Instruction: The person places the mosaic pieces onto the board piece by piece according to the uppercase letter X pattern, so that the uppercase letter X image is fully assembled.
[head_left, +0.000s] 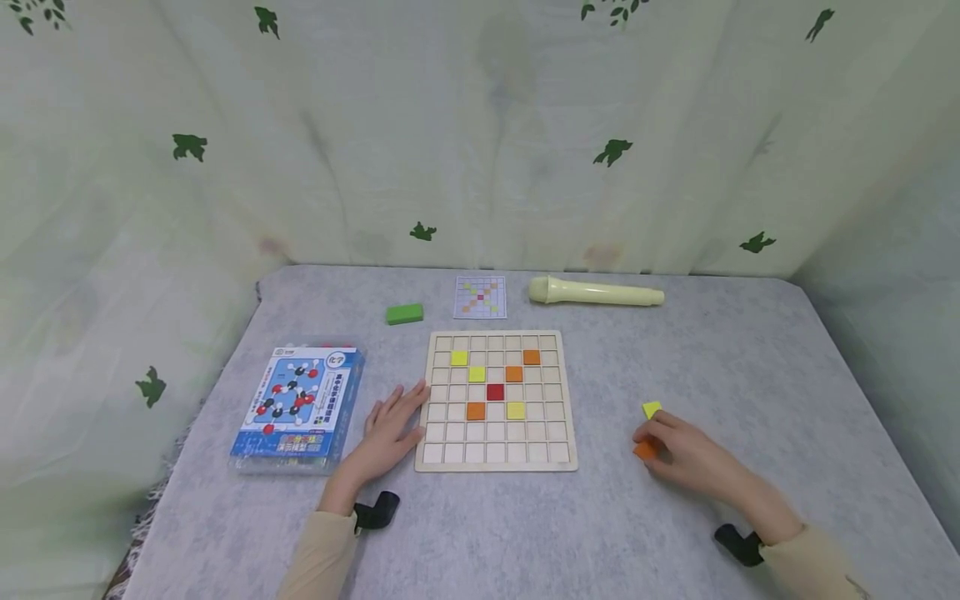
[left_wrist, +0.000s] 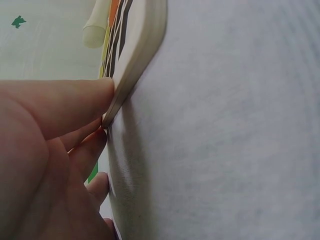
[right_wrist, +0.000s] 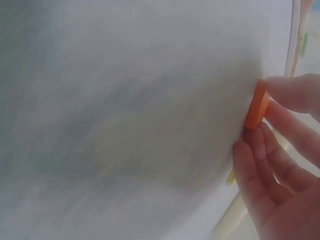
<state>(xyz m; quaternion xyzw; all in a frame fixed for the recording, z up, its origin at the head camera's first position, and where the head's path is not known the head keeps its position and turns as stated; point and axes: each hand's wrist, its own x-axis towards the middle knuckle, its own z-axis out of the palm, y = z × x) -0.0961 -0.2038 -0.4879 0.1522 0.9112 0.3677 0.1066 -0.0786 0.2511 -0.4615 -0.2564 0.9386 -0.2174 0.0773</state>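
Observation:
A wooden grid board [head_left: 497, 470] lies mid-table with red, orange and yellow square tiles in some of its cells, forming a partial X. My left hand [head_left: 388, 435] touches the board's left edge with fingers and thumb extended; the left wrist view shows the thumb [left_wrist: 75, 102] against the rim. To the right of the board, my right hand [head_left: 693, 461] pinches an orange tile [right_wrist: 257, 106] between thumb and fingers, close to the table. Just beyond those fingers lies a yellow tile [head_left: 652, 408], partly covered by the hand.
A small pattern card [head_left: 480, 297] with a coloured X lies behind the board. Left of the card is a green block [head_left: 405, 314]; to its right, a pale green microphone-shaped stick [head_left: 600, 292]. A boxed molecular model set [head_left: 296, 408] stands left of my left hand.

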